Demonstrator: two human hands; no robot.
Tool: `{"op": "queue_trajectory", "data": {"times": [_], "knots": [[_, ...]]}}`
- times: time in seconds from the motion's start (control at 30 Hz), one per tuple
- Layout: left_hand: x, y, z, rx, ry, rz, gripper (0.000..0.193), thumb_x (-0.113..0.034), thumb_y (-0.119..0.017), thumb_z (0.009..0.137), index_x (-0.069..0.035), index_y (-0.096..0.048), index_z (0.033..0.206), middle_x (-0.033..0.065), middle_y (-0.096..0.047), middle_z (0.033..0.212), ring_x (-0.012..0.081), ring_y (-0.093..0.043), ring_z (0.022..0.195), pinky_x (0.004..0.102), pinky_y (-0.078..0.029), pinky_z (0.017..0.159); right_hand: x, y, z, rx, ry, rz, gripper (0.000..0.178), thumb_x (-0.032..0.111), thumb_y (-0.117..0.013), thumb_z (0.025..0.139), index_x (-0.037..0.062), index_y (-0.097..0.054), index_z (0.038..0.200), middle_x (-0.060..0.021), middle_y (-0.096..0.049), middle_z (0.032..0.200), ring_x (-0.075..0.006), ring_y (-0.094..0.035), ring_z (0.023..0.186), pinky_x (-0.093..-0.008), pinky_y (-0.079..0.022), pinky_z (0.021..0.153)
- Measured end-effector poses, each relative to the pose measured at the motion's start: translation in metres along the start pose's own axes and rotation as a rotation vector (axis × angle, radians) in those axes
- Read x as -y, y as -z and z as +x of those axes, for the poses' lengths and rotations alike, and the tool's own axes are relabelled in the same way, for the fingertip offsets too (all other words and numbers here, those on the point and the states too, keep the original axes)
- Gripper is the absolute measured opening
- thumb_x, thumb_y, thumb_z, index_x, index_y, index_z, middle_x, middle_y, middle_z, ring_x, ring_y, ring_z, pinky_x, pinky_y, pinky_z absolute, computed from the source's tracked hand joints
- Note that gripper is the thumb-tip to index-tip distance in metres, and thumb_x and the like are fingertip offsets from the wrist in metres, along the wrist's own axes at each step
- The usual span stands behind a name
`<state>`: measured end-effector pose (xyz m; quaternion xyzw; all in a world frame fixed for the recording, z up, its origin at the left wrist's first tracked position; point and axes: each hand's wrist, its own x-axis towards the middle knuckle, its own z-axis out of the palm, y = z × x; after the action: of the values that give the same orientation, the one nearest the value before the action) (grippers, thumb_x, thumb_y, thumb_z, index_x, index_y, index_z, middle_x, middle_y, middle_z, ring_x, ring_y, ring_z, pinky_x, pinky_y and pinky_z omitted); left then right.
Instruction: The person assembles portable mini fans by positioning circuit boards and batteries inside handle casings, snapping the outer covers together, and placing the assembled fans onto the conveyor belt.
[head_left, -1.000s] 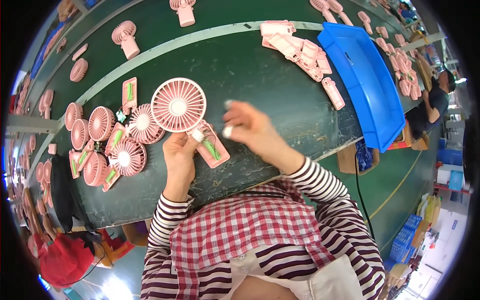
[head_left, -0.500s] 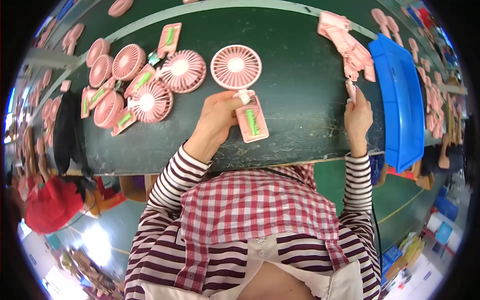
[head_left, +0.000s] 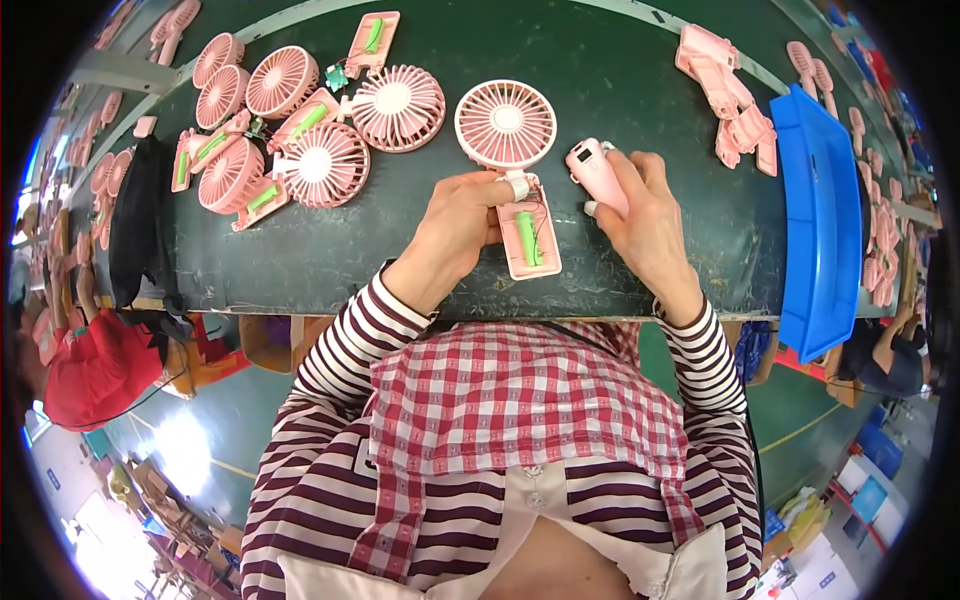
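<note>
My left hand (head_left: pixel 462 225) grips a pink handheld fan (head_left: pixel 506 122) at its neck, thumb on top. The round slotted head points away from me. Its handle half (head_left: pixel 529 230) lies open toward me, showing a green battery (head_left: pixel 528 238) and thin wires. White wraps cover some of my fingertips. To the right, my right hand (head_left: pixel 645 215) is closed around a pink handle cover (head_left: pixel 597 177) with a small dark window near its far end. The cover is held apart from the fan, over the green table (head_left: pixel 400 265).
Several pink fans (head_left: pixel 325 165) with exposed green batteries lie at the left. A pile of pink handle covers (head_left: pixel 725 95) sits at the far right, beside a blue tray (head_left: pixel 820 230). A black cloth (head_left: pixel 140 220) hangs at the table's left end. Co-workers sit at both sides.
My right hand has come left from the cover pile, bringing a pink handle cover close to the fan. My left hand still holds the fan. The view has shifted slightly.
</note>
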<state>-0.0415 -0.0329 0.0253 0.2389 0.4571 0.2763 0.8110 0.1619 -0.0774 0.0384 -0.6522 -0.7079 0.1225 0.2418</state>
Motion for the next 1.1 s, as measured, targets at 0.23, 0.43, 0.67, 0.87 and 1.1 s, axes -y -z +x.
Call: {"op": "queue_trajectory", "data": {"times": [0.23,0.43,0.67,0.87,1.1], "knots": [[0.002,-0.002,-0.002,0.013,0.001,-0.011,0.021,-0.009,-0.052,0.086,0.004,-0.055,0.102,0.0104,-0.062,0.094,0.0185,-0.062,0.082,0.0309,-0.051,0.074,0.005,0.007,-0.003,0.090,-0.015,-0.199,0.054,0.012,-0.070,0.063,0.0025,-0.053,0.113,-0.0123,-0.054,0.094,-0.0317,-0.055,0.082,-0.0394,-0.047,0.067],[0.008,-0.007,-0.001,-0.012,-0.015,-0.064,0.019,-0.009,-0.054,0.084,0.004,-0.058,0.097,0.0103,-0.062,0.088,0.0172,-0.062,0.075,0.0292,-0.052,0.068,0.034,0.017,-0.008,0.037,-0.095,-0.117,0.051,0.016,-0.070,0.063,-0.0010,-0.056,0.108,-0.0129,-0.057,0.084,-0.0281,-0.058,0.075,-0.0365,-0.047,0.064],[0.006,-0.010,-0.001,0.020,0.041,-0.143,0.033,-0.027,-0.048,0.088,0.003,-0.054,0.101,0.0126,-0.060,0.096,0.0210,-0.060,0.085,0.0354,-0.049,0.076,0.063,0.028,-0.011,0.123,-0.044,-0.070,0.048,0.017,-0.068,0.063,-0.0040,-0.056,0.105,-0.0142,-0.057,0.077,-0.0280,-0.059,0.064,-0.0344,-0.048,0.057],[0.003,-0.012,-0.004,0.080,0.042,-0.179,0.041,-0.036,-0.042,0.090,-0.001,-0.052,0.106,0.0114,-0.058,0.099,0.0213,-0.058,0.088,0.0352,-0.046,0.078,0.070,0.015,-0.008,0.150,0.051,-0.085,0.048,0.019,-0.069,0.063,-0.0037,-0.056,0.104,-0.0142,-0.057,0.076,-0.0292,-0.059,0.062,-0.0371,-0.047,0.055],[0.004,-0.014,-0.004,0.064,0.042,-0.168,0.039,-0.037,-0.041,0.091,-0.002,-0.054,0.102,0.0079,-0.058,0.094,0.0189,-0.057,0.081,0.0323,-0.044,0.070,0.074,0.008,-0.004,0.141,0.050,-0.111,0.047,0.021,-0.070,0.064,-0.0018,-0.056,0.102,-0.0128,-0.055,0.073,-0.0288,-0.057,0.060,-0.0383,-0.046,0.053]]}}
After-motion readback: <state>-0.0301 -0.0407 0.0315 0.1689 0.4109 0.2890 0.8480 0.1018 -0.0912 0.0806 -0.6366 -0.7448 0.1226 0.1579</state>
